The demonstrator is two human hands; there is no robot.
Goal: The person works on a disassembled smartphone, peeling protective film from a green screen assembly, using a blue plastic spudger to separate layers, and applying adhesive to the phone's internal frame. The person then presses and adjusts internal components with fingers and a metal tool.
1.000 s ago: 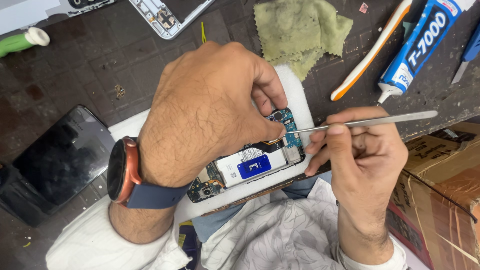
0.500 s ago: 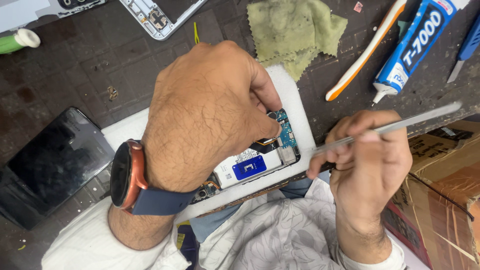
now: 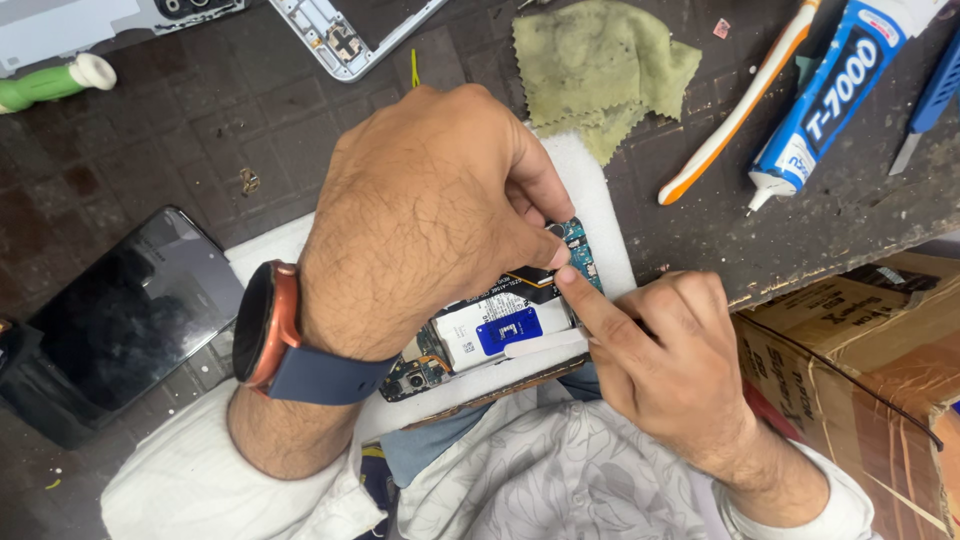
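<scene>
Now | opened phone [image 3: 500,335] lies on white foam pad [image 3: 600,190] | left hand [image 3: 430,220] over phone, fingers curled, pinching its top edge | right hand [image 3: 670,350] beside phone, index fingertip [image 3: 568,280] pressing circuit board [image 3: 578,250], other fingers folded

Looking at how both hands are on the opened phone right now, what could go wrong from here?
1. The right hand presses its index fingertip on the bare circuit board of the opened phone; too much force might bend a small part.
2. The left hand hides most of the phone, so a slip could go unseen.
3. The phone lies on a white pad at the bench edge; it might slide off.
</scene>
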